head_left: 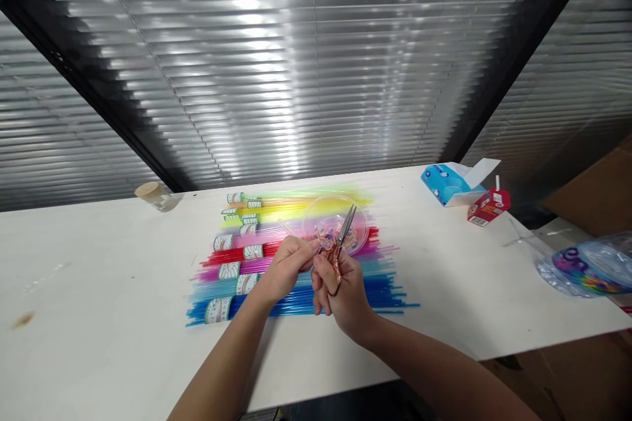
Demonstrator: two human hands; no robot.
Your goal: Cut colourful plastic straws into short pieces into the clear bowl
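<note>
In my right hand [343, 289] is a pair of scissors [345, 227] with copper-coloured handles, fingers through the loops and blades pointing up and away. My left hand [291, 263], close beside it, is closed in a pinch; a thin pale straw [286, 227] sticks out from behind its fingers. Just beyond both hands sits a round clear plastic bowl [363, 240] holding small colourful pieces. Bundles of long thin straws lie under and around my hands, with blue straws [296, 302], red straws [224, 256] and yellow straws [286, 212] among them, each bundle wrapped in a printed paper band.
A glass jar with a wooden lid [157, 197] lies at the back left. At the back right are a blue tissue box [451, 185] and a red drink carton with a straw [488, 208]. A clear printed plastic bag [587, 270] lies at the table's right edge; blinds stand behind.
</note>
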